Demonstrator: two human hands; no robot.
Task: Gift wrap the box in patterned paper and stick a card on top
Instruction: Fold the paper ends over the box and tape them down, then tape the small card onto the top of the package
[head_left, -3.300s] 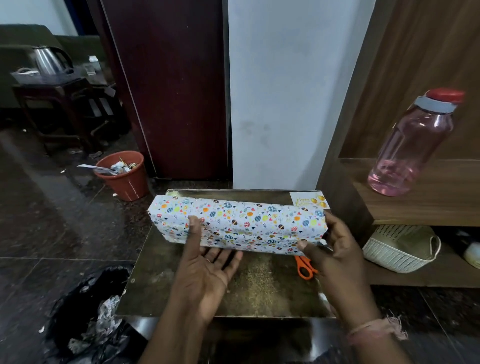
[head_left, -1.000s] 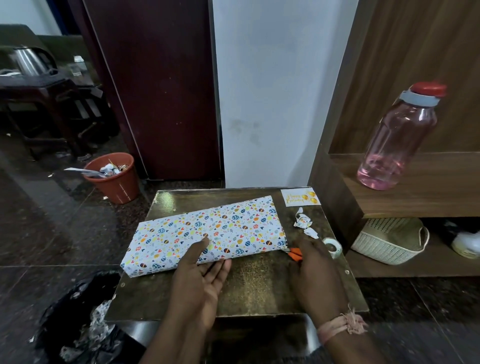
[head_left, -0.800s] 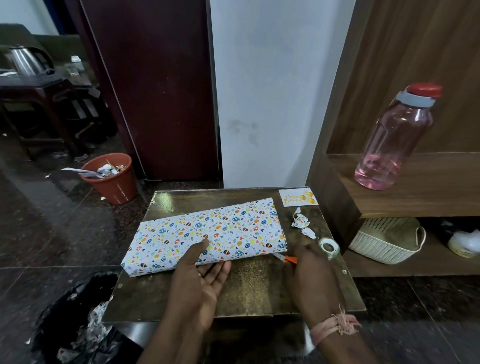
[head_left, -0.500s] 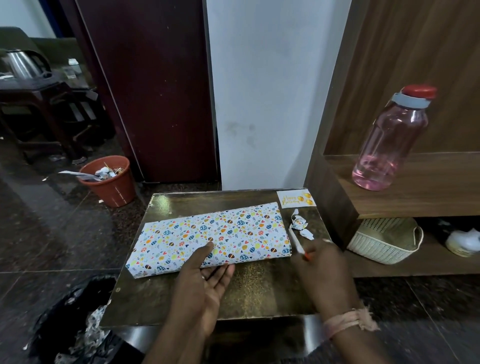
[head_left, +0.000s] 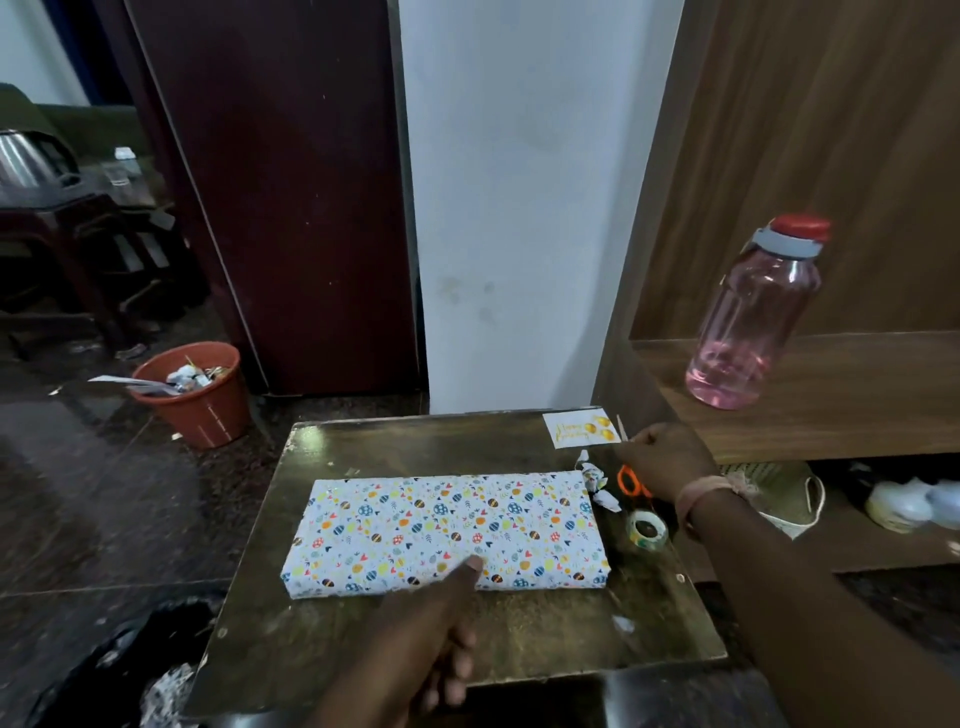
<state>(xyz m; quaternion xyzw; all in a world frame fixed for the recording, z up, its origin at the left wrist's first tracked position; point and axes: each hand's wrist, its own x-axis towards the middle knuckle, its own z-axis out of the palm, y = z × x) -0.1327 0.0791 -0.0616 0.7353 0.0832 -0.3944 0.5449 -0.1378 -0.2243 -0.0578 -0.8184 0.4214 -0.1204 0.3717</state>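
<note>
The card (head_left: 582, 433), beyond the wrapped box (head_left: 447, 530), looked light and flimsy, best pinched by its edge; the right hand (head_left: 665, 457) reached curled beside it, the left hand (head_left: 431, 623) thumbed the box.

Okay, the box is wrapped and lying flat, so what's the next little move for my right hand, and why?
Probably pick up the card. The wrapped box lies flat with its top bare, steadied by the left hand, and the right hand is already at the card's edge in the table's far right corner. The tape roll sits close by for sticking it.
</note>
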